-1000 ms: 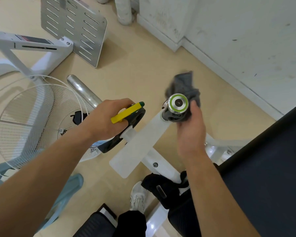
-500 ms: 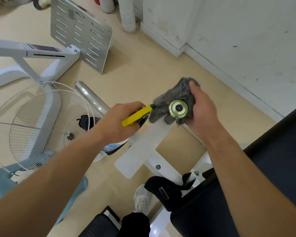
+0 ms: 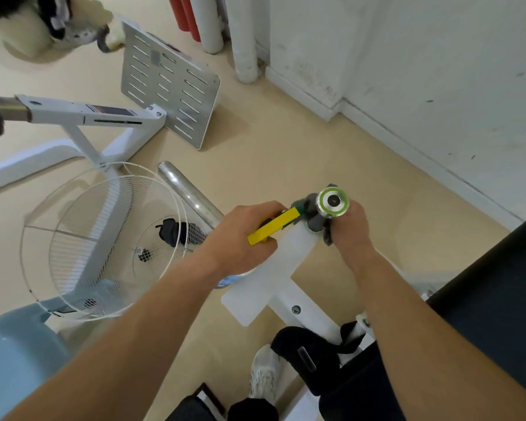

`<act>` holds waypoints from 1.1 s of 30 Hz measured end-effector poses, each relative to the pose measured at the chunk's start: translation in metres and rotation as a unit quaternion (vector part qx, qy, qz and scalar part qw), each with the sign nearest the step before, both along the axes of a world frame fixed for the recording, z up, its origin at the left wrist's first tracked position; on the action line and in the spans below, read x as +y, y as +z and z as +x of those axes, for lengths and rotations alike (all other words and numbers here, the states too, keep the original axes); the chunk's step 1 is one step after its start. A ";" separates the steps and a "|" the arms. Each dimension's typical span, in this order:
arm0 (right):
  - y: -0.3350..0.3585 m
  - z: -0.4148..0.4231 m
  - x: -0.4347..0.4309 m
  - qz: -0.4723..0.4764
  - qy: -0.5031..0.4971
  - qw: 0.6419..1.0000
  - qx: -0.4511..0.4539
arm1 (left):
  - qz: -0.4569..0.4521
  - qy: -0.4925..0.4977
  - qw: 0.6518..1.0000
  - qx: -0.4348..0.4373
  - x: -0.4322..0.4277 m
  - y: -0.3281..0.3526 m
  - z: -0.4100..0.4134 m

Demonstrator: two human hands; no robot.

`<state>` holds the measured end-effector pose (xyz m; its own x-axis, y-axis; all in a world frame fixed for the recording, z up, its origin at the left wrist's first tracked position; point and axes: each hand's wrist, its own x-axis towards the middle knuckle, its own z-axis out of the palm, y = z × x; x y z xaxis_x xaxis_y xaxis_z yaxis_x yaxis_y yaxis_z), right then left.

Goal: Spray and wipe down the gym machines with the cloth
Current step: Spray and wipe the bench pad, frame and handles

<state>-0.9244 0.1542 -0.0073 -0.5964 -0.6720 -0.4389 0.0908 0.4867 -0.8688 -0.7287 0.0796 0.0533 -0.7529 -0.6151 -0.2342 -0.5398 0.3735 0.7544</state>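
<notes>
Head view, centre of frame: right hand [image 3: 351,226] has its fingers curled round the grey cloth [image 3: 327,236], bunched against the post just under the chrome cap [image 3: 333,202] of the white machine arm [image 3: 274,268]. Left hand [image 3: 243,235] grips the spray bottle [image 3: 272,229], yellow trigger showing (bottle body mostly hidden). Judgement: cloth is light and soft and should conform to the round post; hold it wadded in the palm. Bottle looks like light, rigid plastic, possibly slick if wet; take it at the neck.
</notes>
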 end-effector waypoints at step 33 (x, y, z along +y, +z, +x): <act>0.081 0.070 0.069 -0.083 -0.254 0.873 -0.407 | 0.056 0.155 0.986 0.020 0.049 0.050 0.065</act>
<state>-0.8544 0.2233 0.0738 -0.3712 -0.5057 -0.7788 0.8795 0.0774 -0.4695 -0.6634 0.1282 0.1029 -0.5421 -0.7895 -0.2877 -0.5837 0.1074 0.8049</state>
